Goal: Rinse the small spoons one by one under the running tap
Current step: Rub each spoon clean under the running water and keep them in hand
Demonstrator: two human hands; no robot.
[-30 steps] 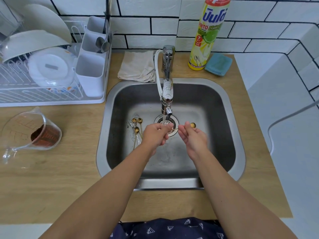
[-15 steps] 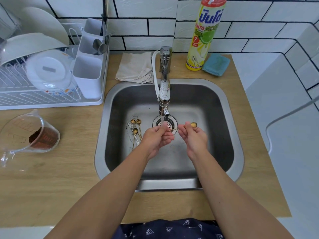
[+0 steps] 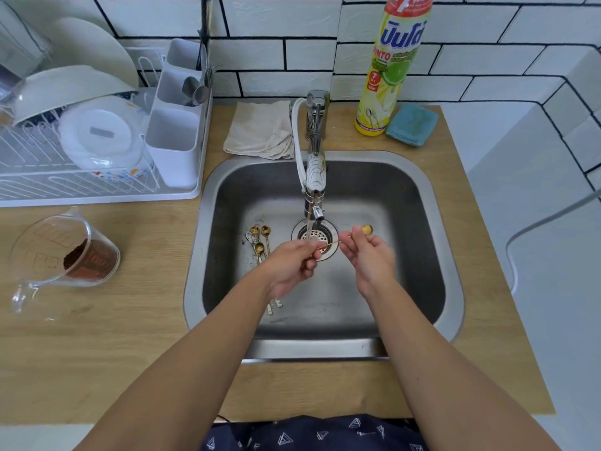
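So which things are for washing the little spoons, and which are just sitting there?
For the job:
- gold spoon held in both hands, right hand, left hand
- running tap
- sink
- waiting spoons on the sink floor

Just sitting there:
- soap bottle
- blue sponge
- cloth
- dish rack
- measuring jug

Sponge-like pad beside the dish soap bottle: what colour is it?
Light blue rectangular pad, clearest in the head view.

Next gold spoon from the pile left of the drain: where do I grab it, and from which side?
Pinch a spoon from the pile by its thin handle, coming from above on the near side. The bowls cluster at the far end and handles run toward you under the left hand, so the stems look easier to separate.
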